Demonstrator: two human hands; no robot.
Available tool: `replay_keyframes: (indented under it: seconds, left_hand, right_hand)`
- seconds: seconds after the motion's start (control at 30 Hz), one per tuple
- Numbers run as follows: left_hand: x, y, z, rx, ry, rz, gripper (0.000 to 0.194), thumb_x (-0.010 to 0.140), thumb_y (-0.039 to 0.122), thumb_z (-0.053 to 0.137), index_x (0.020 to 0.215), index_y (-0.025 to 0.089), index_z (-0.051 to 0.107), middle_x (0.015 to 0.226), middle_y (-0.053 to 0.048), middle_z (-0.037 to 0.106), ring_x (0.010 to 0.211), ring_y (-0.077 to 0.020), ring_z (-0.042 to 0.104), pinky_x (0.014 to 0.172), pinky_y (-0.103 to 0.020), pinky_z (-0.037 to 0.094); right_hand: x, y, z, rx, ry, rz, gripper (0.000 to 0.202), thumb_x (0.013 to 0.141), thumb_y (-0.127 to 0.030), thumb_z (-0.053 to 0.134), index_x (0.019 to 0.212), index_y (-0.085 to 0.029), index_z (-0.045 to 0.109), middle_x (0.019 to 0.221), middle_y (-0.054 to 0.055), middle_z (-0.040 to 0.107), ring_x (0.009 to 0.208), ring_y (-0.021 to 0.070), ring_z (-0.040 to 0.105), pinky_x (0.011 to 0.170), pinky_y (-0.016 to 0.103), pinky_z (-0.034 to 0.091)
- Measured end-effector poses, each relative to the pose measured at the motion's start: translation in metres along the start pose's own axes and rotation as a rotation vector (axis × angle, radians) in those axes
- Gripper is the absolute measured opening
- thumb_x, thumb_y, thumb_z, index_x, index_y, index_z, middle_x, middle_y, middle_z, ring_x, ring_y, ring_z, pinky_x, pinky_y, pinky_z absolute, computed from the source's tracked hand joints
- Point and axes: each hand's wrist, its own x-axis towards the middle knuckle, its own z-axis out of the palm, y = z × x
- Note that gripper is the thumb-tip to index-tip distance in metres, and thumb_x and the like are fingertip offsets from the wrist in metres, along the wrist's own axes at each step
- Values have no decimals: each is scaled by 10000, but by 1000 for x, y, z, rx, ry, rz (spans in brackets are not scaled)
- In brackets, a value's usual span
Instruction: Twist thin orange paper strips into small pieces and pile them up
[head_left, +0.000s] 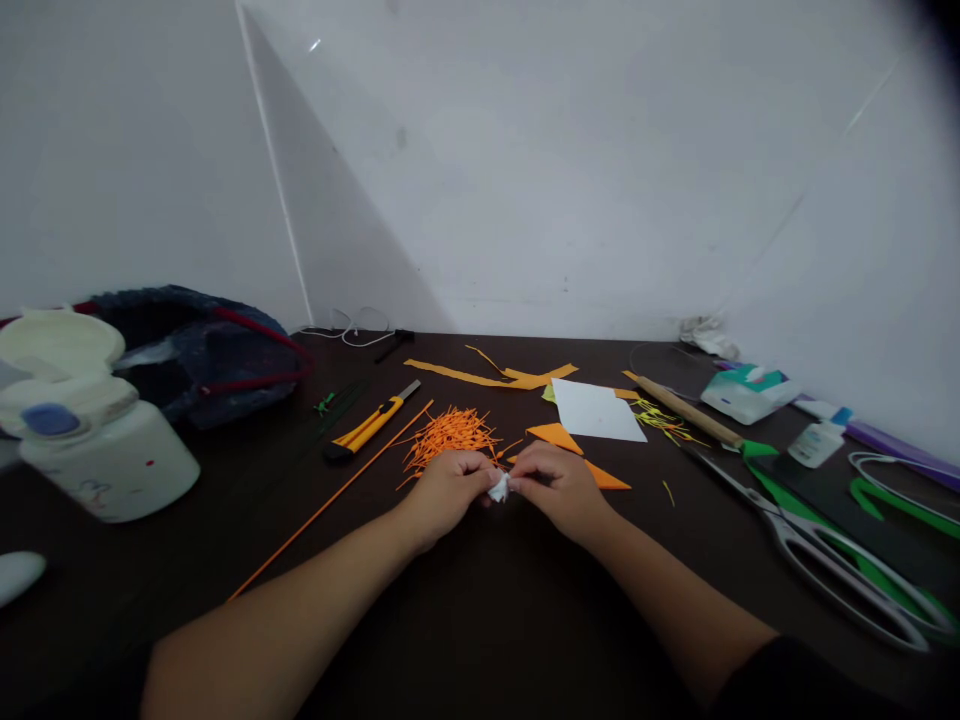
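Observation:
My left hand (450,492) and my right hand (559,487) meet over the dark table, both with fingers pinched on a small crumpled white piece (499,487) between them. Just beyond my left hand lies a heap of thin orange strips (454,436). Orange paper pieces (556,437) lie behind my right hand, with a white sheet (598,410) past them. A long orange strip (330,502) runs diagonally to the left of my left hand. What the fingertips cover of the white piece is hidden.
A yellow cutter (371,427), a white tub (109,450) with its lid raised and a dark bag (210,350) are on the left. Scissors (817,555), a glue bottle (821,440), a tissue pack (750,393) and a wooden-handled tool (686,412) lie on the right.

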Motion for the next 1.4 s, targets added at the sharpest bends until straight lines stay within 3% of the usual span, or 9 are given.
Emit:
replay_keyframes:
  seconds: [0.1, 0.2, 0.37, 0.63, 0.77, 0.87, 1.07, 1.23, 1.4]
  left_hand:
    - [0, 0, -1, 12, 22, -4, 196, 746, 303, 500, 635, 159, 571, 577, 19, 563, 555, -111, 495, 573, -238, 374]
    - [1, 2, -1, 27, 27, -15, 193, 747, 304, 502, 634, 160, 566, 551, 26, 548, 538, -107, 488, 557, -234, 366]
    - [2, 4, -1, 17, -37, -26, 186, 744, 300, 510, 666, 157, 600, 585, 19, 559, 538, -102, 492, 562, -235, 377]
    - [3, -1, -3, 40, -57, -48, 153, 708, 292, 549, 688, 156, 615, 618, 8, 586, 543, -103, 493, 572, -242, 388]
    - [3, -1, -2, 8, -56, -42, 145, 714, 276, 531, 675, 158, 605, 629, 8, 598, 553, -104, 500, 578, -242, 394]
    - [2, 1, 0, 13, -5, -44, 143, 722, 268, 517, 664, 158, 587, 622, 7, 599, 554, -107, 501, 572, -240, 394]
    - [1, 2, 2, 0, -4, 8, 126, 728, 242, 517, 648, 157, 565, 607, 20, 565, 564, -102, 494, 578, -231, 399]
    - [3, -2, 0, -24, 10, -1, 118, 733, 237, 524, 659, 153, 563, 615, 12, 571, 564, -103, 493, 581, -237, 394]
    - [6, -8, -1, -97, 45, 2, 90, 733, 221, 538, 780, 161, 588, 627, 24, 561, 564, -97, 486, 584, -239, 397]
  right_hand:
    - [-1, -1, 0, 27, -17, 57, 73, 670, -146, 573, 648, -204, 612, 714, 9, 577, 646, 133, 539, 590, 268, 423]
    - [-3, 0, 2, 72, -48, 204, 25, 666, -168, 572, 663, -190, 583, 662, -2, 567, 580, 119, 511, 532, 249, 405]
    - [-4, 5, 3, 113, -81, 347, 26, 665, -195, 575, 673, -185, 552, 573, -27, 543, 515, 102, 463, 485, 227, 368]
    - [-3, 3, 4, 55, -82, 289, 22, 680, -192, 557, 660, -189, 565, 593, -26, 546, 536, 103, 465, 509, 229, 371]
    - [-2, 2, 5, 1, -6, 246, 83, 664, -208, 573, 742, -191, 548, 643, -17, 529, 550, 104, 470, 515, 229, 384]
    - [-2, -3, 4, -99, 39, 180, 73, 648, -208, 589, 689, -188, 532, 618, -19, 489, 539, 103, 439, 495, 225, 361]
    - [-2, -9, 7, -38, -58, 241, 106, 688, -275, 571, 638, -181, 562, 599, -7, 534, 525, 106, 449, 484, 231, 355]
    - [0, 0, 5, -97, -35, 319, 80, 655, -186, 530, 576, -186, 538, 521, -27, 503, 484, 101, 430, 449, 221, 327]
    - [-1, 4, -5, -295, -153, 223, 71, 596, -156, 563, 538, -195, 547, 543, -17, 531, 502, 110, 455, 458, 231, 320]
